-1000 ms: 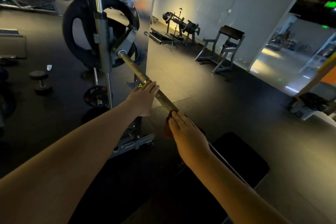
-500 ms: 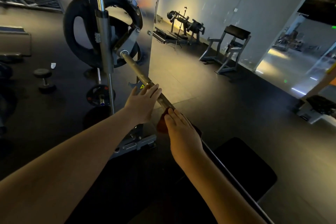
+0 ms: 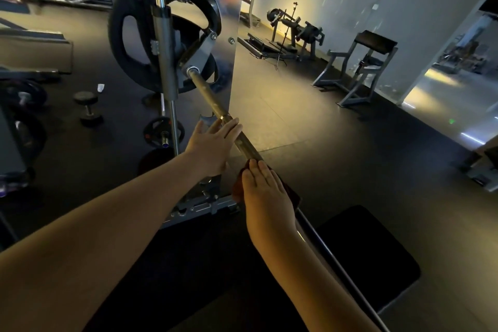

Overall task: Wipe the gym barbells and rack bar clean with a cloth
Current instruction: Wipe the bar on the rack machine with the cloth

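— Dim gym floor (image 3: pixel 310 143) all round us, dark rubber, with a padded bench (image 3: pixel 377 264) low on the near right. Where does our bar sit?

— Our bar (image 3: pixel 215 105) runs from the rack upright (image 3: pixel 164 35) at the far left, where a black weight plate (image 3: pixel 126 43) hangs behind it, down towards us at the near right, crossing above the bench.

— How do we expect it to handle?

— Steel, so stiff and heavy, we judge. Its far end is fixed into the rack's fitting, so it should take firm pressure without rolling away. The cloth (image 3: pixel 237 187) is the opposite: soft, light, dark red, likely to bunch or slip on smooth metal. We would keep it wrapped over the top of the bar and pressed from above.

— And our hands?

— Our left hand (image 3: pixel 213 147) reaches in from the left and rests across the bar, further along it than the cloth. Its fingers are straight and close together, with the thumb spread off to the left. Nothing is gripped; it steadies.

— The right?

— Our right hand (image 3: pixel 265 188) lies lengthwise along the bar, nearer to us, palm down on the cloth. Its fingers are straight and together, pointing up the bar, and the cloth shows at both edges of the hand. We cannot see the thumb. The two hands are near each other but apart, with bare bar between them.
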